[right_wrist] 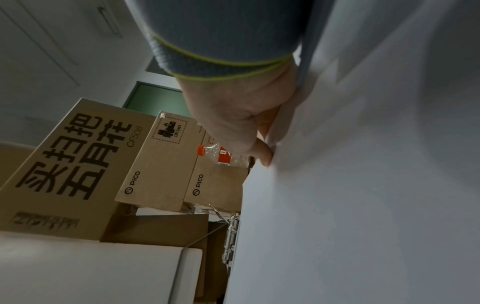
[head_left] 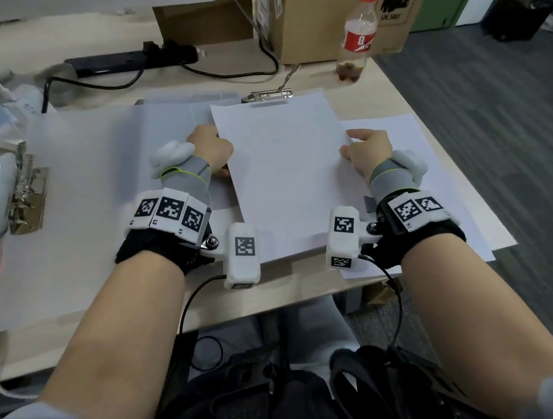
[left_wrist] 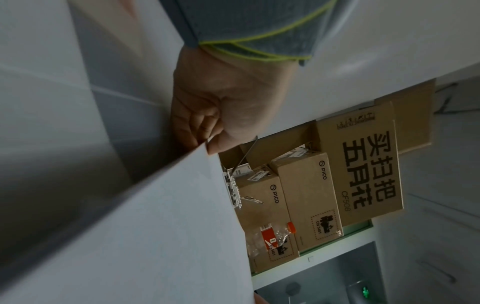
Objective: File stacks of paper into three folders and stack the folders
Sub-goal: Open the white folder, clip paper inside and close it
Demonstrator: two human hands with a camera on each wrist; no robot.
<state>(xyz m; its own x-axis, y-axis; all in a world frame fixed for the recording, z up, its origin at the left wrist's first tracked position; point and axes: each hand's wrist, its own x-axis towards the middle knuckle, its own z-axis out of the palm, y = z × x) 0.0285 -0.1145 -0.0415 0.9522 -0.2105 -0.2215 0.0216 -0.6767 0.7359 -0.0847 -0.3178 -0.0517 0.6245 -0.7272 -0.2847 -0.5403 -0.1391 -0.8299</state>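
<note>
A white paper stack (head_left: 288, 173) lies in the middle of the desk over an open grey folder (head_left: 169, 125), its top edge just below the folder's metal clip (head_left: 267, 96). My left hand (head_left: 211, 151) grips the stack's left edge; in the left wrist view the thumb and fingers (left_wrist: 205, 131) pinch that stack edge (left_wrist: 155, 226). My right hand (head_left: 367, 152) pinches the right edge, its thumb on top. The right wrist view shows its fingertips (right_wrist: 262, 152) curled onto the sheet (right_wrist: 363, 185). More loose sheets (head_left: 438, 191) lie under the right hand.
Another folder with a metal clip (head_left: 27, 199) lies open at the left. A red-capped plastic bottle (head_left: 357, 36) and cardboard boxes (head_left: 325, 11) stand at the back right, a black power strip (head_left: 130, 60) at the back. The desk edge runs just right of the loose sheets.
</note>
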